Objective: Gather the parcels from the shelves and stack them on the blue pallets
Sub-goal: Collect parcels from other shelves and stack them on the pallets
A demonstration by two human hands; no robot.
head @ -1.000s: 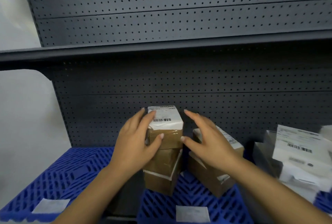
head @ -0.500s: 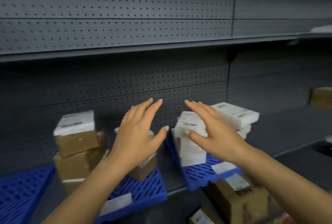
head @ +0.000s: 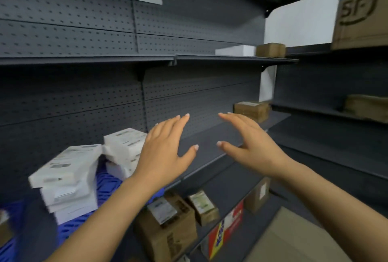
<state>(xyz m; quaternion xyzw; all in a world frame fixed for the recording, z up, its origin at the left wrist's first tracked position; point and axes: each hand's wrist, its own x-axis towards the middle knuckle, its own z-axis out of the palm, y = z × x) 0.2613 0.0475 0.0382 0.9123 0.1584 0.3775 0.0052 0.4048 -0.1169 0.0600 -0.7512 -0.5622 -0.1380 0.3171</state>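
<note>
Leftmost, white parcels (head: 67,175) sit stacked on a blue pallet (head: 105,181) on the dark shelf (head: 212,144), a second white stack (head: 123,148) just behind them. Beside these the left hand (head: 165,154) hovers with fingers straight and spread, holding nothing. Across a gap the right hand (head: 252,148) mirrors it, likewise released and empty. Further right a brown parcel (head: 252,110) rests on the same shelf, well apart from both hands; more brown boxes (head: 168,226) sit below.
</note>
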